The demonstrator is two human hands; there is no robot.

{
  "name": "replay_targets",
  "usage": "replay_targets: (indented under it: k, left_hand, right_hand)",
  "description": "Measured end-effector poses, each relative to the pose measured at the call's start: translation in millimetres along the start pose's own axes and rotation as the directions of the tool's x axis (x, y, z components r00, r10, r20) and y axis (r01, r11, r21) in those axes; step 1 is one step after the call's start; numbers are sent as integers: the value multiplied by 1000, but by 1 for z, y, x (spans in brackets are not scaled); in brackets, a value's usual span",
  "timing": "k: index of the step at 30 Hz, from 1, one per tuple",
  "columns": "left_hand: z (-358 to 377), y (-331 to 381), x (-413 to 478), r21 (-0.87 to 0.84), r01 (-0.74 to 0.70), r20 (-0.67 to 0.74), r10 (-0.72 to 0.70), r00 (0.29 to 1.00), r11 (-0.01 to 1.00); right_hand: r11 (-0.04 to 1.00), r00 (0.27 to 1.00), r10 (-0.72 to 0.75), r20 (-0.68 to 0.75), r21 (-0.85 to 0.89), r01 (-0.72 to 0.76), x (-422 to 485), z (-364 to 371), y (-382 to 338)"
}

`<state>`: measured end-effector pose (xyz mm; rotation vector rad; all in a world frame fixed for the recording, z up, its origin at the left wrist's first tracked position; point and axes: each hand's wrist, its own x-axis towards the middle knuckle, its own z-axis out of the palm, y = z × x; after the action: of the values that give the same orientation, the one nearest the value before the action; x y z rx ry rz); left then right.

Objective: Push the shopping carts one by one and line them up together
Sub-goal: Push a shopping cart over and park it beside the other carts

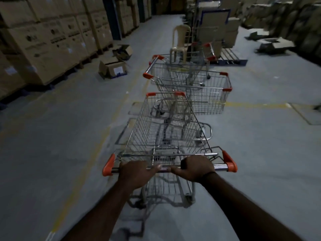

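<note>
On the cart handle (169, 168), left hand (137, 173) and right hand (195, 168) grip side by side

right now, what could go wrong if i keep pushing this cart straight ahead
The crosswise cart ahead looks side-on, so the pushed cart would likely ram its basket instead of nesting. That knock might also shove it toward the plastic chair just beyond.

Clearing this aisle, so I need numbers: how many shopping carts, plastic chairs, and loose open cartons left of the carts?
Shopping carts: 3 (held cart, sideways cart, blurred far cart)
Plastic chair: 1
Open cartons: 2 (near carton, far carton)
Total: 6
</note>
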<state>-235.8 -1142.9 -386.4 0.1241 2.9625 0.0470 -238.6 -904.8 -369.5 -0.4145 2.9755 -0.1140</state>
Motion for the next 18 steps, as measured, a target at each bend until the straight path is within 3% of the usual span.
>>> replay_targets:
  k: [18]
  left_hand:
    - [-2, 68, -32, 66, -311, 79, 306, 949, 948]
  right_hand:
    - [941, 939, 339, -53, 28, -338, -119, 20, 12]
